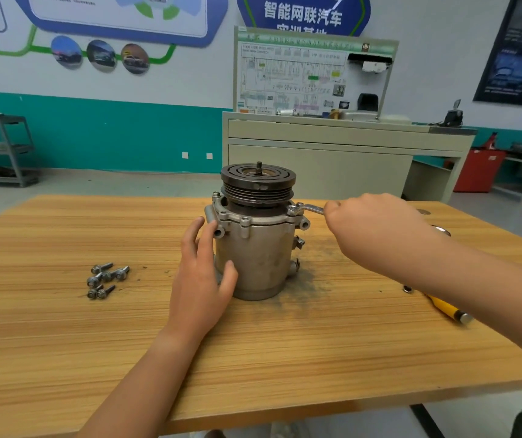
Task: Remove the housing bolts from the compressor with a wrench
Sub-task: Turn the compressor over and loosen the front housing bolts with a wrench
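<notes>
Several loose bolts (106, 278) lie in a cluster on the table (63, 343), well to the left of the work. My guess is they're parked there so they don't roll or get lost.

Compressor (255, 257) stands upright mid-table with the pulley (258, 181) on top, which puts the flange bolts facing up where a tool can reach them.

Left hand (201, 273) is flat against the housing's left side, fingers straight up the wall and thumb across the front. It's pressing, not clenching. Likely a brace so the body doesn't spin when torque goes in.

Right hand (373, 229) is fisted around the far end of the wrench (308, 209). The handle sticks out to the right, roughly level, and the head sits on a flange bolt (292, 210) on the right side. Gripping the far end gives the most leverage.

At least one more bolt (216, 195) sits in the flange at rear left, so the job looks partly done. Can't tell how loose the current one is.

Yellow-handled tool (446, 309) lies under the right forearm, partly hidden.

Risk: the wrench slips off the head, or the base skids on the table.
</notes>
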